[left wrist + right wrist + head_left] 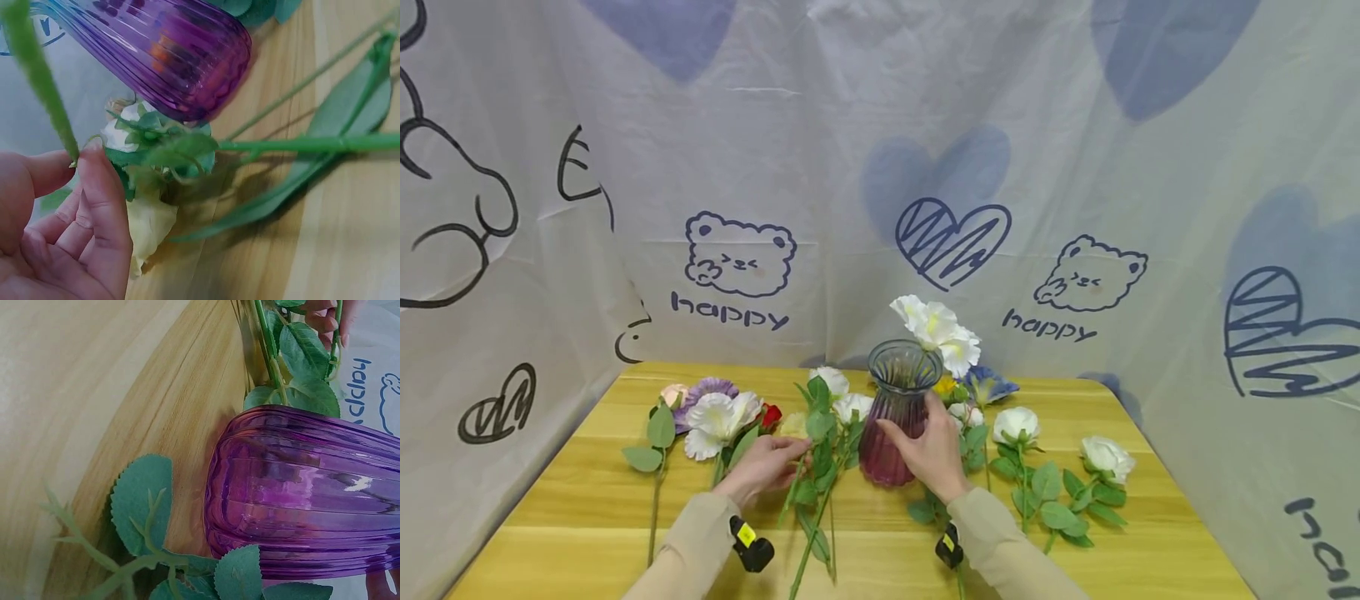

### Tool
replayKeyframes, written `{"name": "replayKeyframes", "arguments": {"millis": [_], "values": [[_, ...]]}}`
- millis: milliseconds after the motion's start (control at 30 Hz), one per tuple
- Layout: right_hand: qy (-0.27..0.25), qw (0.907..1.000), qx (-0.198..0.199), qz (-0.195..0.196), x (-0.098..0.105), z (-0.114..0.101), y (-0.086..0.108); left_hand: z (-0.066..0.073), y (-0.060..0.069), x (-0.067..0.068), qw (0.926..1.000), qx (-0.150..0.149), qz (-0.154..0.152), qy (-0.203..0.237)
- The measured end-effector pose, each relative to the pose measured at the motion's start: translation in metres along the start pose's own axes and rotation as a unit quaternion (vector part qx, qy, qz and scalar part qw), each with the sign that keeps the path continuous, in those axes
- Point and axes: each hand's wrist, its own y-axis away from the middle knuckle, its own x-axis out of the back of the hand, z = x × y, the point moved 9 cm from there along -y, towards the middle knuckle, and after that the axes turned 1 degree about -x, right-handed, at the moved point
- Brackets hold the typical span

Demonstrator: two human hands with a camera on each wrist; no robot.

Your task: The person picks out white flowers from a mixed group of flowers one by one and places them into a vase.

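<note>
A ribbed glass vase [891, 442], purple below with a clear grey rim, stands upright mid-table. My right hand [934, 446] grips its right side, thumb across the front. At the vase's mouth a large white flower [936, 329] leans right; whether its stem is inside is hard to tell. Left of the vase, my left hand [767, 467] pinches a thin green stem [47, 100] between thumb and forefinger. Which bloom that stem bears is unclear. Close by lie white roses [852, 407] with leafy stems, and a pale yellow flower [150, 231] shows below the left fingers.
On the left lie a white ruffled flower [718, 421], a purple flower [711, 388] and a red rose [770, 417]. To the right are white roses [1017, 425] and a blue flower [988, 385]. A printed cloth [827, 167] hangs behind the wooden table [572, 500].
</note>
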Motion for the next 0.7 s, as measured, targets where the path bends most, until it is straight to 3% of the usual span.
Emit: {"name": "replayKeyframes", "arguments": {"millis": [300, 533, 700], "values": [[-0.001, 1.0, -0.005, -0.003, -0.0004, 0.0012, 0.0005, -0.0018, 0.0007, -0.0069, 0.9994, 0.006, -0.021, 0.029], [0.001, 1.0, 0.001, 0.0, -0.0002, 0.0009, 0.0004, 0.0, 0.0008, -0.0036, 0.9984, -0.002, -0.027, 0.05], [0.001, 1.0, 0.005, 0.002, -0.0004, 0.0002, 0.0004, 0.0062, 0.0048, -0.004, 0.9968, -0.017, -0.048, 0.062]]}}
